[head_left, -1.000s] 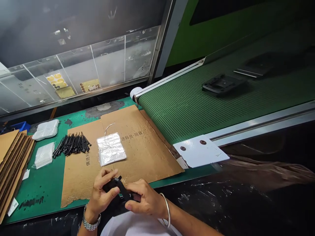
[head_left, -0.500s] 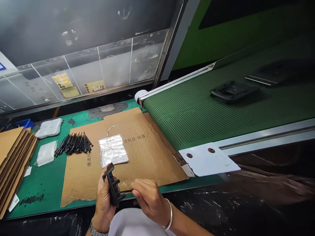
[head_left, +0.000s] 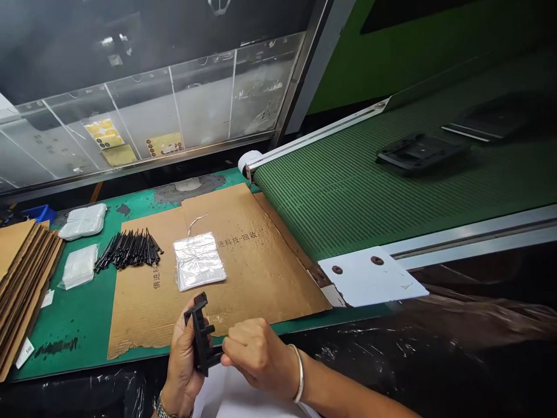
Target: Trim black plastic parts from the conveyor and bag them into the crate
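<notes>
In the head view I have the left grip (head_left: 185, 348) clamped on a black plastic bracket (head_left: 201, 334), held upright just above the cardboard sheet (head_left: 270, 278). The right grip (head_left: 256, 354) is closed against the bracket's lower end. Farther off lie a clear plastic bag (head_left: 199, 261), black cable ties (head_left: 128, 249) at the cardboard's edge, and a blue bin (head_left: 39, 213), its contents hidden, beyond the green table (head_left: 82, 313).
</notes>
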{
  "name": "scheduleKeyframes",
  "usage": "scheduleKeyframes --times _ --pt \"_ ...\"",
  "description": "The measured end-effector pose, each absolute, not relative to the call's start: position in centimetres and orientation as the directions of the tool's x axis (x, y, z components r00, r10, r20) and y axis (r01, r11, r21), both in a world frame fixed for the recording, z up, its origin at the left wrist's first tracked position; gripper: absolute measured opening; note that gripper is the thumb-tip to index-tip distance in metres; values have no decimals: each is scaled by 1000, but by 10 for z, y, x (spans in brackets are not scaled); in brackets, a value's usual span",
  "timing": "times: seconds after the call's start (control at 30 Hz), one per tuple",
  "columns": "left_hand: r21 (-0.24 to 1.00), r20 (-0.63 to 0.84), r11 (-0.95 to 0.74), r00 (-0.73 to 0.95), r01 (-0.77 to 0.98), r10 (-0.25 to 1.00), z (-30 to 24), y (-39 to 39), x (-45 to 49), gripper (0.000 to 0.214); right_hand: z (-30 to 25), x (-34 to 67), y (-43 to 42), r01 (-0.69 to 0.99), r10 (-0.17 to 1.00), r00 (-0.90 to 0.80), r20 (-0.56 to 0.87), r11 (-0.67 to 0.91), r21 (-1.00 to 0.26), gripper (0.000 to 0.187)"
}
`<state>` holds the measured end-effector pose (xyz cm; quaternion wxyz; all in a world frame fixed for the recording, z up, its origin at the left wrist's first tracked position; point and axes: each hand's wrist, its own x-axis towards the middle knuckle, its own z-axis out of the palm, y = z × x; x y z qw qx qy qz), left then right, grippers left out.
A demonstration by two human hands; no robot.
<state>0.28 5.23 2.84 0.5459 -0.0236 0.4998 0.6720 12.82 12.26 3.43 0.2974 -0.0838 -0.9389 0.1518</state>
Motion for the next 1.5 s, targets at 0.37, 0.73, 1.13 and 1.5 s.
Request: scheduleKeyframes --times 0.37,0.73,1.13,1.5 --pt "770 -437 -4 -530 -639 727 21 50 1 56 45 121 122 270 576 -704 416 758 -593 45" --pt "689 -409 65 -314 -722 857 8 32 -13 66 47 128 131 334 563 -781 272 743 -580 47" --pt "42 -371 326 288 -945 883 17 27 -10 24 -38 145 174 876 820 -475 -319 406 -260 22" --pt "-79 -422 319 322 -944 847 22 30 -5 11 -52 156 181 921 896 -356 -264 290 -259 27"
